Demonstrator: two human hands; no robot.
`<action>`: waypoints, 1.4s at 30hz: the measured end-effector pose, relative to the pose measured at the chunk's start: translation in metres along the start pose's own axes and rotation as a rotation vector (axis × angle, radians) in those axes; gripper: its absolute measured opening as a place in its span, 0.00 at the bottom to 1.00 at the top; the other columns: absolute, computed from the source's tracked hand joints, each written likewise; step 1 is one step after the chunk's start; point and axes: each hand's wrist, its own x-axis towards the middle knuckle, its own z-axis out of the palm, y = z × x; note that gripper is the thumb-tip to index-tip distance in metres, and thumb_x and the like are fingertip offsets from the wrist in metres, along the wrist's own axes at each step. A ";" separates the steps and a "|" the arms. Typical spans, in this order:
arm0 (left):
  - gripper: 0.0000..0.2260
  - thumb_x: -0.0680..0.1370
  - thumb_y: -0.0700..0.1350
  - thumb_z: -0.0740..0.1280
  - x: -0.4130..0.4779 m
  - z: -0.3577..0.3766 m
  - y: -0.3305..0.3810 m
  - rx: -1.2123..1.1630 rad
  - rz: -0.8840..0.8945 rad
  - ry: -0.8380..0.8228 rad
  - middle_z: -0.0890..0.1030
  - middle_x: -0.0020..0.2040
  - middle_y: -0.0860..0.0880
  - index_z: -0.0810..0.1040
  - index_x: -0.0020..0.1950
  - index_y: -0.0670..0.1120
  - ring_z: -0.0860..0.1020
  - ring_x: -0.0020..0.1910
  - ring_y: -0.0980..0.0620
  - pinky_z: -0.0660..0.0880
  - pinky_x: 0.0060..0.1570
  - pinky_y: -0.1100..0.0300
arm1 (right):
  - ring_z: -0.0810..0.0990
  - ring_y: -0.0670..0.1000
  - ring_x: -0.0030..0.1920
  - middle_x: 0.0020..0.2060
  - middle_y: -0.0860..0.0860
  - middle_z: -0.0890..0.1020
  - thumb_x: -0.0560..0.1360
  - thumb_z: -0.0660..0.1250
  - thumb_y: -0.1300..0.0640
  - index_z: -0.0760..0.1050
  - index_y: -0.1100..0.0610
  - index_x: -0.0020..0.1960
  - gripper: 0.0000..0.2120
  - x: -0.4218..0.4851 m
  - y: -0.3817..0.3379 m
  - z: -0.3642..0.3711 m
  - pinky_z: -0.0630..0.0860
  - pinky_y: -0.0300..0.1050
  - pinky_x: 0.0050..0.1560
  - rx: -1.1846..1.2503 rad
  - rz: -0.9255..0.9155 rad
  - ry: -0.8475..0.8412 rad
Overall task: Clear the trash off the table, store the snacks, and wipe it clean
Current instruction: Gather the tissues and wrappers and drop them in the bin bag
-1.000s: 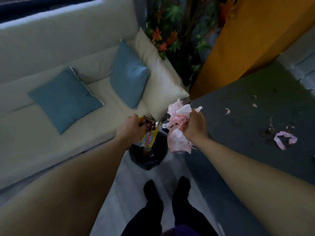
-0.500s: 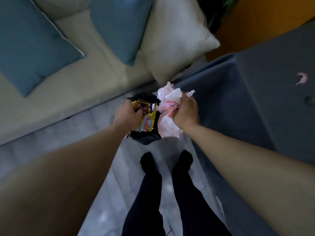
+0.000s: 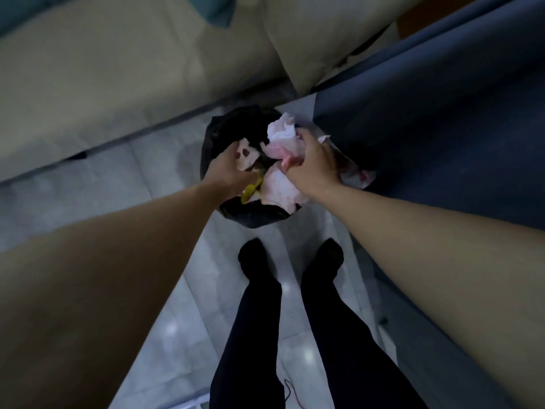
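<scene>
A trash bin lined with a black bag point(image 3: 236, 125) stands on the floor between the sofa and the table. My left hand point(image 3: 227, 172) grips a yellow snack wrapper point(image 3: 250, 188) low over the bin's mouth. My right hand point(image 3: 314, 165) holds a wad of crumpled pink and white tissue point(image 3: 281, 137) right beside it, also over the bin. More tissue point(image 3: 280, 187) hangs below my right hand, and a piece pokes out past the bin's right rim.
A beige sofa point(image 3: 103, 69) with a cream cushion point(image 3: 324, 33) runs along the top. The table covered in dark blue cloth point(image 3: 442, 113) fills the right side. My legs in dark trousers stand on the pale tiled floor point(image 3: 165, 320) just before the bin.
The view has tilted down and closed in on the bin. Both hands have dropped lower into the bin's mouth, still holding the wrapper and the tissue.
</scene>
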 end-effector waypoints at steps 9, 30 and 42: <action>0.24 0.81 0.44 0.62 -0.015 -0.021 0.003 0.279 0.068 0.043 0.74 0.71 0.40 0.65 0.77 0.43 0.73 0.68 0.40 0.70 0.62 0.54 | 0.65 0.53 0.73 0.74 0.53 0.67 0.75 0.72 0.50 0.62 0.51 0.78 0.35 -0.014 -0.008 -0.001 0.58 0.34 0.64 -0.014 -0.021 -0.130; 0.28 0.83 0.59 0.53 -0.184 -0.137 0.157 0.678 0.326 0.199 0.57 0.81 0.46 0.55 0.82 0.50 0.56 0.80 0.42 0.52 0.77 0.44 | 0.45 0.55 0.80 0.81 0.51 0.52 0.79 0.51 0.32 0.54 0.48 0.80 0.35 -0.144 -0.127 -0.181 0.41 0.60 0.78 -0.438 -0.297 0.043; 0.28 0.84 0.60 0.49 -0.294 -0.156 0.277 0.808 0.558 0.276 0.53 0.82 0.47 0.51 0.82 0.52 0.51 0.80 0.44 0.48 0.78 0.44 | 0.43 0.54 0.80 0.81 0.49 0.50 0.79 0.45 0.31 0.52 0.47 0.80 0.34 -0.246 -0.148 -0.309 0.41 0.61 0.77 -0.374 -0.227 0.256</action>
